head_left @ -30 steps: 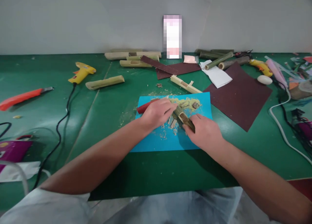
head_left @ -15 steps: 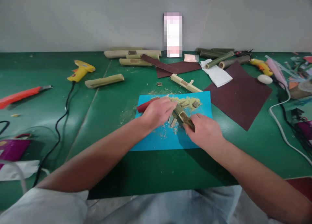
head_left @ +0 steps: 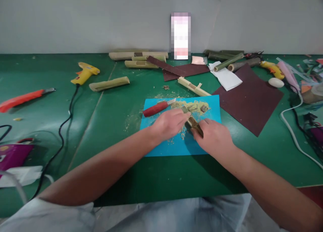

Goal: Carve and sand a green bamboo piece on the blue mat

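Observation:
A bamboo piece (head_left: 193, 123) with an opening cut in its side is held at a slant over a blue sheet (head_left: 161, 147). My right hand (head_left: 214, 134) is wrapped round its lower right end. My left hand (head_left: 171, 123) is closed at its upper left part, fingertips pressed on the bamboo; whether they pinch anything else is hidden. Just beyond my left hand a red-handled knife (head_left: 155, 108) lies on the sheet, its blade pointing right. Pale shavings (head_left: 193, 106) are heaped along the sheet's far edge, and more are scattered below the bamboo.
Behind the sheet lie a split bamboo strip (head_left: 194, 86) and more bamboo pieces (head_left: 138, 55). A dark brown sheet (head_left: 249, 100) and white paper (head_left: 225, 77) are right. Left are a yellow glue gun (head_left: 85, 73), its black cord, and an orange tool (head_left: 24, 100). A phone (head_left: 181, 36) leans on the wall.
My left hand has moved right and slightly down, onto the bamboo piece, uncovering the red-handled knife. My right hand keeps its hold. The whole view has shifted slightly.

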`<state>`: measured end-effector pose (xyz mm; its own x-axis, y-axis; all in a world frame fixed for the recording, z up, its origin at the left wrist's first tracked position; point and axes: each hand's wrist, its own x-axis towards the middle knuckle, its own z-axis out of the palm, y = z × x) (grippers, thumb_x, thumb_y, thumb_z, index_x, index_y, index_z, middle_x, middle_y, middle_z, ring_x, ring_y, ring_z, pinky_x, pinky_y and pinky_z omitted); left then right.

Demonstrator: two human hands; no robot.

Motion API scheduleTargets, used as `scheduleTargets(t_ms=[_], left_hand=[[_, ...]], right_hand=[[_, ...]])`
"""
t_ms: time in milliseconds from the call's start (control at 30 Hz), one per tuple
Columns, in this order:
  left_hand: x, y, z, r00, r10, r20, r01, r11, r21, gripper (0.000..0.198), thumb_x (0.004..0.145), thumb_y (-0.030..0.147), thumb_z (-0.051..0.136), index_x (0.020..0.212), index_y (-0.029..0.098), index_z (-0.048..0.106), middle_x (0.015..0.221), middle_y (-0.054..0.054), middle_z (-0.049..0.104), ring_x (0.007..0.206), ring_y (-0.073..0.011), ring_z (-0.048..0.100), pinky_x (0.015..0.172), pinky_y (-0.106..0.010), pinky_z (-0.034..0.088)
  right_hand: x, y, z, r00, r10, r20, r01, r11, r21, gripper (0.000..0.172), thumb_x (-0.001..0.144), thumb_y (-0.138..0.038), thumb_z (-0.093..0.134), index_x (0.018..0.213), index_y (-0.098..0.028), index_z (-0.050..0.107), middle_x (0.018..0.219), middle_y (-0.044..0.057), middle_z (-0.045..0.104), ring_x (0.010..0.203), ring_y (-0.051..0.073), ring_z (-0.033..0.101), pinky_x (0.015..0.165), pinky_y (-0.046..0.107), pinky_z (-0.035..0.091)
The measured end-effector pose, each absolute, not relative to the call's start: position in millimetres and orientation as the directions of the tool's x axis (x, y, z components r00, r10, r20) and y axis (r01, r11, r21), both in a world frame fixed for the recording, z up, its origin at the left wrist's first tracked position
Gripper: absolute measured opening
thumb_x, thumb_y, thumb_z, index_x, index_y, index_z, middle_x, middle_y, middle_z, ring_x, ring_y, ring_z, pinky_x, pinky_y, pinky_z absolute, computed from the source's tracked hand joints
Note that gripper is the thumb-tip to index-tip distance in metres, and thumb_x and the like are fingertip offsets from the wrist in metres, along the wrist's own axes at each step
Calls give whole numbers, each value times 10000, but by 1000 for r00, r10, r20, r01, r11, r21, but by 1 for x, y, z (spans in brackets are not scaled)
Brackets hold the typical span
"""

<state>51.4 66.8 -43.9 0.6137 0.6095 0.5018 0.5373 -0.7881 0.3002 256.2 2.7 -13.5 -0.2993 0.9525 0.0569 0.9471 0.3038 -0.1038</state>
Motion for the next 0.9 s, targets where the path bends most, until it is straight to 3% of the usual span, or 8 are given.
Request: scheduleTargets(t_ms=[267, 367, 600, 700, 900], left_hand=[[50, 67, -46, 597, 631, 495, 537, -773, 338, 318, 1033, 277, 431, 1099, 122, 702, 817, -68, 664, 762, -171, 637, 703, -304, 543], [50, 67, -45, 574, 639, 513, 559, -763, 324, 322, 1036, 284, 425, 1026, 142, 714, 803, -56, 662, 767, -174, 631, 713, -316, 539], [50, 67, -45, 573, 637, 515, 554, -764, 330, 312, 1038, 289, 426, 1076, 156, 706, 881, -64, 699, 830, -169, 660, 766, -317, 562], [49, 68, -44, 590, 639, 493, 549, -766, 336, 314, 1038, 285, 426, 1119, 151, 698, 848, -61, 686, 796, -163, 654, 715, -294, 555], [49, 68, -43, 620, 606, 498, 548, -789, 277, 336, 1039, 297, 420, 1094, 136, 710, 798, -59, 669, 763, -173, 641, 701, -307, 548]], right_hand=[[258, 3, -18, -320, 943, 95, 937, 329, -115, 310, 952, -420, 534, 830, -175, 680, 838, 81, 643, 784, 205, 599, 610, 317, 314], [258, 3, -18, -327, 941, 90, 933, 337, -128, 319, 963, -419, 526, 846, -167, 682, 846, 83, 641, 786, 204, 598, 615, 315, 326], [258, 3, -17, -324, 944, 63, 934, 330, -135, 323, 983, -383, 487, 865, -156, 685, 854, 90, 647, 775, 205, 598, 602, 317, 318], [257, 3, -17, -320, 945, 72, 935, 327, -137, 297, 973, -388, 507, 874, -162, 672, 840, 82, 650, 776, 206, 603, 600, 315, 313], [257, 3, -19, -318, 944, 84, 936, 327, -133, 273, 969, -387, 529, 857, -170, 650, 845, 73, 658, 786, 205, 616, 601, 313, 311]])
